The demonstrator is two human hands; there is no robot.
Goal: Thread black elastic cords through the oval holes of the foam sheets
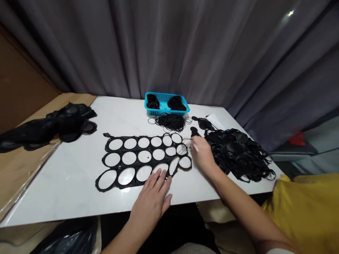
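At the far left, a crumpled bundle of black perforated sheet (45, 128) lies on a brown cardboard sheet (31, 158) beside the glossy white counter (60, 183). Left of centre on the counter, a flat black perforated sheet (137, 151) lies spread out, with three rows of oval holes. The left hand (150, 197) rests spread flat on its lower edge, fingers apart and pressing rather than gripping. Its narrow webbing could tear under a sharp pull, and the sheet could slide on the slick counter if that pressure shifts.

Farther back at top centre, a blue plastic basket (182, 107) holds two clumps of black rings (176, 103), with a loose tangle of thin black rings (171, 121) just in front. Stray loops from that tangle could snag on anything dragged past.

Right of centre, the right hand (202, 155) is closed in a pinch on a thin white strip (195, 147), between the sheet's right end and a large heap of black rings (238, 155). Working this close, a knuckle or sleeve could catch the heap's loose loops and drag them onto the sheet, mixing them up. Black on black would make strays hard to spot.
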